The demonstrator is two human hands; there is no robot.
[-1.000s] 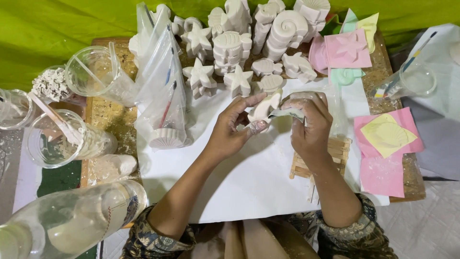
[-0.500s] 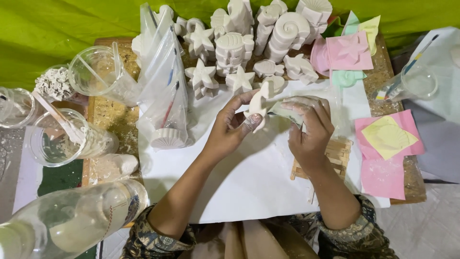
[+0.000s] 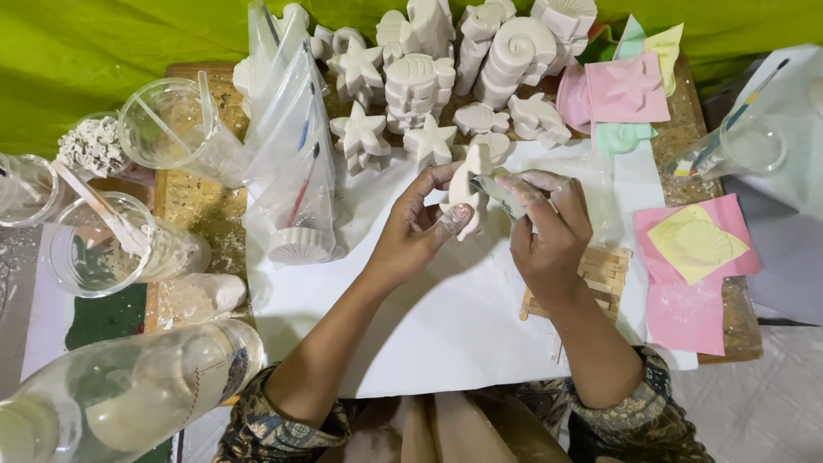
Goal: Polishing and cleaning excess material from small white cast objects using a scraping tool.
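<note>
The left hand (image 3: 411, 240) is lifting a white plaster figure (image 3: 467, 184) clear of the white paper sheet (image 3: 446, 317), thumb pressing on its lower end and fingers (image 3: 429, 180) curling round the back, so one face is turning toward the other hand. The right hand (image 3: 549, 236) is pinching a small greyish scrap (image 3: 501, 195), maybe sandpaper, flat against that face, fingers closing tight on it; holding the figure in the air is leaving its edges free to be reached. Just beyond the figure, plaster stars and shells (image 3: 429, 77) are standing in rows. Right of the figure, wooden sticks (image 3: 600, 274) are lying on the sheet; left of it, clear bags (image 3: 291, 163) are leaning upright.
</note>
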